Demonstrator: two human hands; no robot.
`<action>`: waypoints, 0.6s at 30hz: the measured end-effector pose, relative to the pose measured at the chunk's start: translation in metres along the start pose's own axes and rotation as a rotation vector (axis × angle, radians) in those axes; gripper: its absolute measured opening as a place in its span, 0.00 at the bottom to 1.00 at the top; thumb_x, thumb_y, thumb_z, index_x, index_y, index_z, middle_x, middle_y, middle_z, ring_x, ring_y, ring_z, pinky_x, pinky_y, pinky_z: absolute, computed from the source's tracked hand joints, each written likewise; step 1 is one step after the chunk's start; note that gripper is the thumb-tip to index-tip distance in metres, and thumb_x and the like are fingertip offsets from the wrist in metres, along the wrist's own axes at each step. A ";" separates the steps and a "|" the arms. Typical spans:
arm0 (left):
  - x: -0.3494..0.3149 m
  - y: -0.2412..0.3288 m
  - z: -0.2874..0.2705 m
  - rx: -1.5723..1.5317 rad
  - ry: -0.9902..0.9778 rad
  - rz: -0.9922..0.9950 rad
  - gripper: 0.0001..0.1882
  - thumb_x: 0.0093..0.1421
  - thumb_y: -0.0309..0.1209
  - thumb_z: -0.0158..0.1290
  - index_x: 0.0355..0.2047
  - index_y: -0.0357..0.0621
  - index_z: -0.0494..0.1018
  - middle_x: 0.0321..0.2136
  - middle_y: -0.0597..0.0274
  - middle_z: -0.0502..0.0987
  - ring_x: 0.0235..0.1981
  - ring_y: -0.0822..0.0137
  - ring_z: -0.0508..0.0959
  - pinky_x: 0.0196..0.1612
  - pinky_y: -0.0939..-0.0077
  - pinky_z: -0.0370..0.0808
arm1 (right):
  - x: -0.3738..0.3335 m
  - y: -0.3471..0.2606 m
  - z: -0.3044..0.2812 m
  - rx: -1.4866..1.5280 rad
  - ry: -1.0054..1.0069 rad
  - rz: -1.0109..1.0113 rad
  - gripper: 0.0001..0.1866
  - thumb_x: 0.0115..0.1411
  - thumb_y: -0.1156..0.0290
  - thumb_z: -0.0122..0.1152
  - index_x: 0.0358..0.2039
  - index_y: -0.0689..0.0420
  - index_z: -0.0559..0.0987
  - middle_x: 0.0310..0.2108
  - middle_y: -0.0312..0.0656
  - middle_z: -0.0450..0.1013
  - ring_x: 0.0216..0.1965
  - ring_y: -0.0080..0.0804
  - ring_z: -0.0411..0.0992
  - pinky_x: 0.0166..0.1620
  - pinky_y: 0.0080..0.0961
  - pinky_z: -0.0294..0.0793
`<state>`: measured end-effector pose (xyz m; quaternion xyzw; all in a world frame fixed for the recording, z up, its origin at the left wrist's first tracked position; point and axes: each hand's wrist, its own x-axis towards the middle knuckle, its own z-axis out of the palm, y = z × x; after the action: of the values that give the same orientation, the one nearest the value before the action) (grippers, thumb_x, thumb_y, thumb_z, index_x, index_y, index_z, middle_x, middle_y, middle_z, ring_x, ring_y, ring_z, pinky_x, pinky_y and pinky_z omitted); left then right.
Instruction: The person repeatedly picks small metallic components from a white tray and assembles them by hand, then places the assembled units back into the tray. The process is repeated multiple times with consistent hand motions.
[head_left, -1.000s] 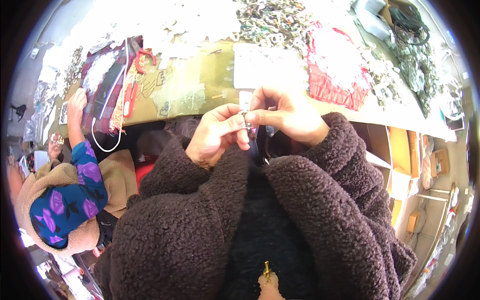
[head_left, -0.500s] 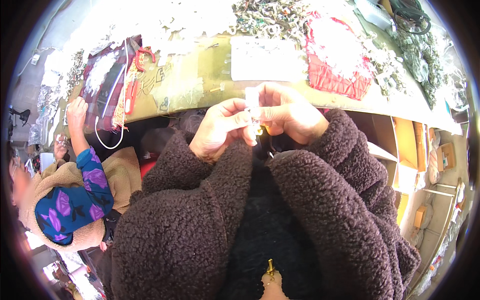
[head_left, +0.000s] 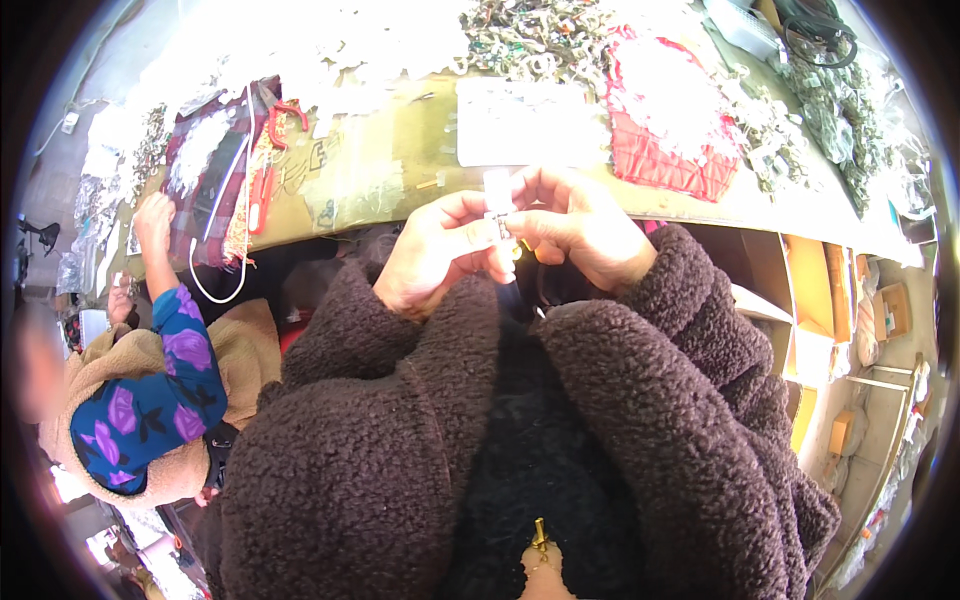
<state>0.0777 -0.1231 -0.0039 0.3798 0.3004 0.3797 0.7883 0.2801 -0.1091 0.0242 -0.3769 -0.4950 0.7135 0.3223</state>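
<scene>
My left hand (head_left: pixel 432 258) pinches a small shiny metallic piece (head_left: pixel 503 229) between thumb and fingers, just off the table's near edge. A pale, overexposed strip (head_left: pixel 497 187) stands up above this piece, beside my fingertips. From the other side my right hand (head_left: pixel 592 238) comes in with fingers bent and thumb pressed toward the index finger, right at the piece. Whatever sits between those right fingertips is too small and bright to name. A bit of yellow shows under the right thumb.
On the table (head_left: pixel 380 120) lie a white sheet (head_left: pixel 530 125), a red cloth (head_left: pixel 668 160) bearing white pieces, a heap of small metallic parts (head_left: pixel 540 40) and red-handled pliers (head_left: pixel 262 190). A co-worker's hand (head_left: pixel 154 225) rests at the left. Cardboard boxes (head_left: pixel 808 290) stand lower right.
My right thumb and fingers have eased slightly back from the small piece, opening a wider gap above the thumb. The left hand keeps its pinch, shifted slightly left.
</scene>
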 end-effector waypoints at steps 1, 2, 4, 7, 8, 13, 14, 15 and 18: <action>0.000 0.001 0.000 0.021 -0.006 -0.007 0.13 0.62 0.27 0.51 0.46 0.35 0.70 0.33 0.53 0.77 0.29 0.68 0.79 0.32 0.73 0.79 | 0.000 -0.001 -0.002 -0.037 -0.037 -0.062 0.17 0.59 0.76 0.60 0.48 0.64 0.69 0.34 0.39 0.71 0.27 0.19 0.67 0.26 0.15 0.66; 0.000 0.001 0.001 0.042 -0.014 -0.015 0.13 0.62 0.26 0.51 0.45 0.34 0.70 0.33 0.53 0.77 0.28 0.67 0.79 0.32 0.73 0.79 | 0.001 -0.004 -0.004 -0.082 -0.061 -0.120 0.19 0.59 0.76 0.60 0.49 0.64 0.69 0.34 0.40 0.72 0.27 0.20 0.68 0.28 0.16 0.67; 0.001 0.005 0.001 0.090 -0.074 -0.084 0.13 0.61 0.25 0.51 0.45 0.32 0.70 0.33 0.53 0.78 0.27 0.67 0.79 0.32 0.73 0.79 | 0.001 -0.009 -0.007 -0.098 -0.143 -0.196 0.16 0.59 0.75 0.60 0.47 0.63 0.73 0.33 0.39 0.74 0.29 0.23 0.72 0.35 0.20 0.72; 0.002 0.009 0.000 0.108 -0.108 -0.195 0.14 0.57 0.24 0.56 0.43 0.32 0.71 0.32 0.54 0.79 0.25 0.68 0.79 0.32 0.76 0.78 | -0.008 -0.019 -0.013 -0.569 -0.122 -0.270 0.09 0.58 0.74 0.62 0.39 0.63 0.78 0.30 0.38 0.76 0.33 0.23 0.74 0.40 0.20 0.73; 0.002 0.011 -0.001 0.125 -0.133 -0.213 0.15 0.57 0.24 0.57 0.43 0.32 0.72 0.32 0.54 0.79 0.24 0.68 0.79 0.31 0.77 0.78 | -0.012 -0.018 -0.011 -0.444 -0.089 -0.250 0.06 0.57 0.74 0.63 0.32 0.63 0.80 0.28 0.37 0.77 0.33 0.21 0.74 0.40 0.20 0.73; 0.005 0.009 -0.003 0.156 -0.198 -0.302 0.15 0.56 0.27 0.60 0.42 0.34 0.73 0.30 0.56 0.80 0.22 0.72 0.78 0.29 0.80 0.76 | -0.023 0.001 -0.001 -0.641 0.067 -0.424 0.05 0.56 0.77 0.62 0.33 0.61 0.79 0.29 0.40 0.75 0.31 0.28 0.74 0.37 0.23 0.73; 0.005 0.008 -0.004 0.155 -0.190 -0.298 0.16 0.56 0.29 0.60 0.42 0.34 0.73 0.28 0.57 0.79 0.20 0.73 0.77 0.28 0.80 0.76 | -0.022 0.005 -0.002 -0.770 0.066 -0.639 0.08 0.53 0.77 0.61 0.35 0.62 0.78 0.28 0.43 0.73 0.30 0.36 0.74 0.36 0.28 0.73; 0.005 0.006 -0.005 0.084 -0.190 -0.287 0.14 0.57 0.28 0.59 0.42 0.35 0.73 0.28 0.58 0.79 0.21 0.73 0.77 0.29 0.79 0.77 | -0.021 0.008 -0.004 -0.902 0.064 -0.808 0.11 0.51 0.78 0.60 0.36 0.63 0.77 0.27 0.46 0.71 0.29 0.45 0.73 0.35 0.33 0.73; 0.008 -0.003 -0.006 -0.037 -0.174 -0.228 0.12 0.61 0.29 0.56 0.42 0.37 0.73 0.27 0.62 0.76 0.21 0.73 0.76 0.31 0.74 0.80 | -0.021 0.015 -0.009 -0.975 0.022 -1.031 0.18 0.46 0.76 0.61 0.40 0.63 0.75 0.30 0.45 0.69 0.31 0.45 0.72 0.33 0.36 0.72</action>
<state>0.0778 -0.1153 -0.0109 0.3599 0.2651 0.2586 0.8563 0.2977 -0.1270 0.0128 -0.2033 -0.8700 0.1634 0.4184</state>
